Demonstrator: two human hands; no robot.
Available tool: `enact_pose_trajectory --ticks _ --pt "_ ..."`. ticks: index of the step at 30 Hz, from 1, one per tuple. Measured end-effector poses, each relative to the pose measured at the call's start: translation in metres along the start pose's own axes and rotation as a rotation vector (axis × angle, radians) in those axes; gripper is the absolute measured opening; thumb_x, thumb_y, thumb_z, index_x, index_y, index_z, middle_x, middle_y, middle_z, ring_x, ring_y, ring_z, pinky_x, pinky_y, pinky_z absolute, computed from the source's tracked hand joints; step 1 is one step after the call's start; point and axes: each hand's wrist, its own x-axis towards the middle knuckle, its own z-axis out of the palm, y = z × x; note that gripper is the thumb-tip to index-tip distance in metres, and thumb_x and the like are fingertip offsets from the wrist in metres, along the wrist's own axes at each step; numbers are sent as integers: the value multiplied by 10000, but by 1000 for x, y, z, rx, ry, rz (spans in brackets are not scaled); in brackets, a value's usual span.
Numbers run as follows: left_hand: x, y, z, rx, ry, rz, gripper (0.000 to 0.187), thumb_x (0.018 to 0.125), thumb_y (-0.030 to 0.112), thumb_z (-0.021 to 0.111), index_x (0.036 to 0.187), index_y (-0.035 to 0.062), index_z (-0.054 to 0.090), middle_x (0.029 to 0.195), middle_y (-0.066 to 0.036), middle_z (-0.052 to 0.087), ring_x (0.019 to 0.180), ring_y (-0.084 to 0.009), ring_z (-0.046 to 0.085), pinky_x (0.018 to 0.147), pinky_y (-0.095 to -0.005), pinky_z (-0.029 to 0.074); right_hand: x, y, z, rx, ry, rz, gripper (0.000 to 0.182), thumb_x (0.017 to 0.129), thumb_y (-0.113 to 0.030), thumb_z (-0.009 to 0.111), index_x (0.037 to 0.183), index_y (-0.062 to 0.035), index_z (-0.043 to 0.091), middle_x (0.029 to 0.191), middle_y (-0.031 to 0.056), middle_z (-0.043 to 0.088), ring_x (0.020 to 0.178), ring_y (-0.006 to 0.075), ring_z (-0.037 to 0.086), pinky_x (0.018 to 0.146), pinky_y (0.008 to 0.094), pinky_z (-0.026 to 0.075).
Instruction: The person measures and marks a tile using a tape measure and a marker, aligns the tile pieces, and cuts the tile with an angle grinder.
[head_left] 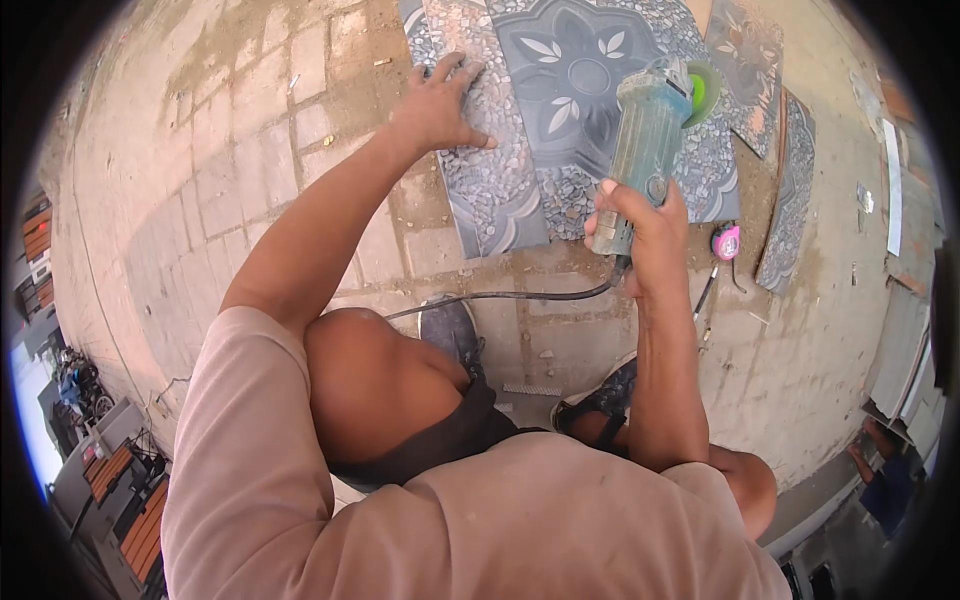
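Note:
My right hand (645, 225) grips a teal angle grinder (648, 130) by its body, its green disc end (703, 92) over a patterned grey-blue tile (580, 70) with a flower motif. My left hand (440, 100) lies flat, fingers spread, on the pebble-patterned strip (480, 180) at the tile's left side. The grinder's black cord (500, 296) runs from under my right hand back toward my knees.
More patterned tiles (790, 190) lie to the right on the paved ground. A pink tape measure (726, 241) and a dark pencil-like tool (705, 293) rest beside my right hand. My shoes (450, 330) stand near the tile's edge. Another person (885, 475) crouches at far right.

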Motion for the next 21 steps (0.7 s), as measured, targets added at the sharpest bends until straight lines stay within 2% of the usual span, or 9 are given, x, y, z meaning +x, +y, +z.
enact_pose_trajectory --ticks 5,7,12,14,15,17,18,19,21 --pt "-2 1 4 -43 6 -44 1229 600 648 897 1609 199 356 1661 -126 295 1481 -490 288 1251 -524 254 17 -1 7 -27 -29 -22 346 862 -157 737 1115 8 568 863 115 654 623 195 668 518 343 560" --pt "-1 3 -3 -62 -11 -58 1237 548 644 913 1594 246 386 1650 -98 310 1466 -474 305 1239 -528 298 29 -3 16 -7 -64 -31 366 834 -120 749 1113 21 558 860 113 648 612 195 662 514 335 548" --pt "-3 3 -6 -55 25 -53 1241 538 603 932 1593 234 394 1640 -99 319 1455 -478 293 1237 -539 304 74 -6 51 -113 -130 -139 420 790 -79 765 1125 51 547 882 121 661 639 194 668 510 329 538" --pt "-4 3 -7 -94 34 -44 1236 537 596 934 1591 234 399 1641 -96 315 1451 -480 296 1237 -547 301 96 -9 71 -192 -198 -180 466 761 -120 782 1127 74 569 932 159 693 722 219 693 579 359 567" --pt "-6 5 -9 -111 37 -49 1199 536 596 932 1556 183 457 1640 -93 315 1456 -476 286 1239 -531 303 110 -6 81 -191 -201 -191 466 761 -120 782 1127 74 569 932 159 693 722 219 693 579 359 567" --pt "-6 4 -9 -121 35 -57 1162 536 595 931 1520 151 501 1640 -88 316 1458 -477 282 1242 -520 301 137 -3 101 -291 -237 -292 513 722 -169 796 1124 85 602 987 203 714 824 248 717 696 386 586" --pt "-5 4 -8 -134 21 -64 1128 535 594 931 1483 118 546 1640 -83 317 1459 -478 278 1244 -509 299 146 -6 109 -290 -237 -300 513 722 -169 796 1124 85 602 987 203 714 824 248 717 696 386 586" --pt "-5 6 -15 -133 -65 -94 1171 562 558 933 1541 113 471 1649 -113 310 1465 -496 267 1247 -518 278 150 -12 119 -332 -232 -269 539 703 -195 802 1121 86 612 1003 218 719 864 271 721 746 393 582" --pt "-2 4 -10 -83 -81 -103 1160 559 568 933 1524 98 492 1651 -119 307 1469 -501 259 1242 -518 288 166 -17 138 -370 -224 -244 565 683 -221 809 1118 88 622 1020 232 723 903 294 726 795 399 578"
